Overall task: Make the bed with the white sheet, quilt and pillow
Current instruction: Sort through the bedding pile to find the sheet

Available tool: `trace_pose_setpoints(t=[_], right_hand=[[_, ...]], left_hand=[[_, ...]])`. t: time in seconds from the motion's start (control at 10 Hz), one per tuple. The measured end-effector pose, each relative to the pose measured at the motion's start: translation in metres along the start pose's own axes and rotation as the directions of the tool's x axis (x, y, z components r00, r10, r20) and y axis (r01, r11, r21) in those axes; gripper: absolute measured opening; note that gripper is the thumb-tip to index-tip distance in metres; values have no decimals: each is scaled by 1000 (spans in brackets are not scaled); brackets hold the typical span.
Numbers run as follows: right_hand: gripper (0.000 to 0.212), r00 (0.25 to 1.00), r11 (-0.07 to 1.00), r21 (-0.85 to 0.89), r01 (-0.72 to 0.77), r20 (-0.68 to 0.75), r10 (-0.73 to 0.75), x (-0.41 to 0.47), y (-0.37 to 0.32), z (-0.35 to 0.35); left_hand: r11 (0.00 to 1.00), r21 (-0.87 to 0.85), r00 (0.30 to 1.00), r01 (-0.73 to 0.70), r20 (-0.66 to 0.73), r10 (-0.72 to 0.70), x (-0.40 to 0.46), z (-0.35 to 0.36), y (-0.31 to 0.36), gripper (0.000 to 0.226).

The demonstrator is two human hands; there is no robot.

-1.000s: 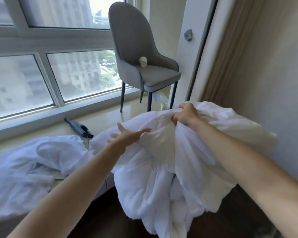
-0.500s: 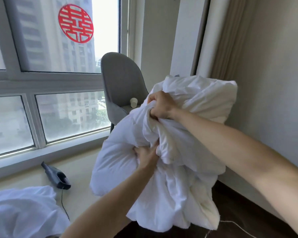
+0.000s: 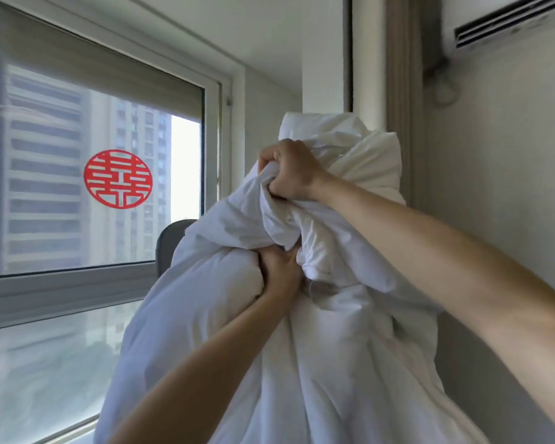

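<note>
Right hand [image 3: 293, 169]: fingers curled tight, fisting a bunch of quilt [image 3: 318, 315] near its top. Left hand [image 3: 277, 272] just below, fingers clenched into fabric. Quilt hangs bunched beneath both fists, before the window [image 3: 77, 219].

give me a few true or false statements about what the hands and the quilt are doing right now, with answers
1. The right hand grips a bunch of the white quilt. True.
2. The left hand hangs free of the quilt. False: it grips the quilt, below the right hand.
3. The quilt lies spread flat. False: it hangs bunched from both hands.
4. A round red sticker is on the window. True.
5. The grey chair is partly hidden behind the quilt. True.
</note>
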State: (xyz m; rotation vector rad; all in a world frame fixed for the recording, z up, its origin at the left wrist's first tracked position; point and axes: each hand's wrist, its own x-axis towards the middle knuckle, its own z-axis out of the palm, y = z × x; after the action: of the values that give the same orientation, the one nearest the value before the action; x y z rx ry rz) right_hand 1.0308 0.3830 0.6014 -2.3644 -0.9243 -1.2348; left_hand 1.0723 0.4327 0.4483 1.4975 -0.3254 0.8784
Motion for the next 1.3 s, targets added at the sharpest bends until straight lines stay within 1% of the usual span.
trace_pose_setpoints(t=[0.1, 0.2, 0.3, 0.4, 0.5, 0.6, 0.7, 0.8, 0.9, 1.0, 1.1, 1.2, 1.3], right_hand=[[27, 988, 997, 13, 73, -136, -71, 34, 27, -11], [26, 956, 987, 32, 155, -258, -142, 60, 56, -12], [24, 934, 978, 99, 184, -329, -142, 85, 90, -4], [17, 917, 953, 193, 233, -370, -149, 104, 130, 25], [15, 942, 925, 313, 214, -317, -110, 129, 183, 87], [23, 1000, 922, 387, 26, -19, -20, 139, 245, 186], [41, 955, 957, 221, -188, 267, 126, 112, 307, 289], [45, 954, 974, 137, -180, 266, 139, 99, 343, 343], [54, 972, 995, 56, -78, 225, 63, 107, 346, 355], [72, 964, 997, 3, -74, 255, 71, 100, 341, 349], [92, 976, 994, -88, -66, 202, 82, 76, 344, 327], [97, 970, 963, -185, -195, -180, 162, 36, 352, 312], [101, 820, 924, -71, -377, -489, 297, -20, 360, 307]], left_hand=[[980, 51, 981, -194, -20, 195, 55, 21, 16, 42], [945, -4, 944, -328, -28, 328, 101, 37, 11, 41], [908, 121, 915, -401, -6, 404, 146, 53, 1, 27], [915, 266, 947, -304, -17, 320, 187, 52, -23, 40], [945, 287, 983, -156, -46, 176, 227, 45, -78, 23], [922, 374, 995, 96, -25, -94, 250, 31, -164, 86], [673, 706, 953, 221, -10, -303, 242, 26, -235, 126], [554, 827, 978, 98, 22, -205, 239, 42, -274, 124], [540, 839, 979, 60, 55, -194, 246, 47, -280, 126], [486, 872, 978, 53, 53, -201, 250, 44, -279, 124], [319, 945, 979, 72, -5, -205, 240, 51, -273, 127], [248, 962, 978, 119, -71, -194, 230, 63, -256, 126], [189, 976, 987, 111, -85, -138, 216, 75, -237, 121]])
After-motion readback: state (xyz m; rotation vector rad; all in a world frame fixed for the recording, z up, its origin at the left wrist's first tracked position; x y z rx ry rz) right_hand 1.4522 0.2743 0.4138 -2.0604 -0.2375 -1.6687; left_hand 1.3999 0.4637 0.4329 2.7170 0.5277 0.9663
